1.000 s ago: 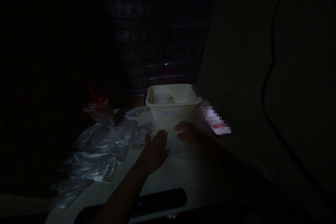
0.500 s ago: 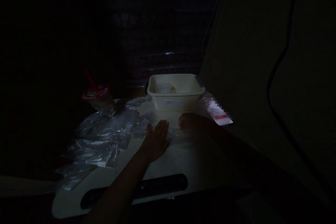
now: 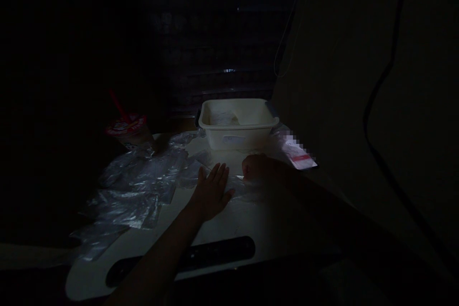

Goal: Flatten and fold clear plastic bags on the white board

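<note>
A clear plastic bag [image 3: 245,191] lies on the white tabletop [image 3: 211,235] between my two hands. My left hand [image 3: 211,196] rests flat over the bag's left part, fingers stretched out and thumb pointing right. At the bag's upper edge, my right hand [image 3: 255,168] is closed, its fingertips pinched against the plastic. Deep shadow hides most of the right hand and the bag's right end. To the left, several more clear plastic bags [image 3: 134,201] are spread in an overlapping pile. Some clear plastic lies just past my left fingertips.
Behind my hands stands a cream plastic bin [image 3: 236,138] with something pale inside. A lidded cup with a red straw [image 3: 131,131] stands at the back left. A phone [image 3: 299,155] with a lit screen lies at the right. A dark slot [image 3: 218,252] runs along the table's near edge.
The view has shifted slightly, so everything sits a little further left. A small bright strip now shows at the bag's upper edge beside my right fingertips. My left hand stays flat.
</note>
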{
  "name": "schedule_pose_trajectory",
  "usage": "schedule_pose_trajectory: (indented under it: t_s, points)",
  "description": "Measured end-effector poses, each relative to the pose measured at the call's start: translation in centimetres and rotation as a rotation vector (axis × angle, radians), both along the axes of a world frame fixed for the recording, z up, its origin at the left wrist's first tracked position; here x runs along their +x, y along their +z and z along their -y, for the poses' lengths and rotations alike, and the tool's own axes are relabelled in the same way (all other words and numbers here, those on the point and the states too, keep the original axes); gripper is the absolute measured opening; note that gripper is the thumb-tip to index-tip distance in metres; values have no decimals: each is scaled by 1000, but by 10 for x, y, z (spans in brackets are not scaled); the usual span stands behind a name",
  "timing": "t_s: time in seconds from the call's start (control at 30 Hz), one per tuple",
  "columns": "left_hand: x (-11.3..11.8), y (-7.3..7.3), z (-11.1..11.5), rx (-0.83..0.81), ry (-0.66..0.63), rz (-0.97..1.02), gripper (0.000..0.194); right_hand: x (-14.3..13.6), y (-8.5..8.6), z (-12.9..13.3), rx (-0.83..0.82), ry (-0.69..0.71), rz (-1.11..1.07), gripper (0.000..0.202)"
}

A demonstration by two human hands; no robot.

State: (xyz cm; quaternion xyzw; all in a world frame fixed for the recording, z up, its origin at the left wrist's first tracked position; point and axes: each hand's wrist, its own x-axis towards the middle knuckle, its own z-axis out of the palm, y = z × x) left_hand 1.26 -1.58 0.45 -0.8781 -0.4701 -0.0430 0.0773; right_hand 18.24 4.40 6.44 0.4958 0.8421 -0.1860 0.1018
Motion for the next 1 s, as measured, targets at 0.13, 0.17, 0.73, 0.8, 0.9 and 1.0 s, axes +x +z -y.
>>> schedule_pose_trajectory:
  t_s: [0.13, 0.17, 0.73, 0.8, 0.9, 1.0]
  points:
    - [-1, 1, 0, -21, -3, 9, 55, 1, -4, -4, -17, 19, 1, 19]
    - [-1, 1, 0, -26, -2, 12, 56, 1, -6, -6, -19, 28, 0, 18]
    - [-9, 3, -17, -680, 51, 1191, 41, -7, 6, -8, -375, 140, -481, 19]
    - [-10, 3, -19, -830, 75, 1292, 32, -13, 13, -6, -420, 151, -541, 20]
    - [-11, 1, -19, -886, 119, 1332, 21, -12, 19, -10, -415, 141, -573, 21]
    - [-12, 1, -19, -866, 181, 1435, 20, 2, 10, -16, -433, -49, -692, 28]
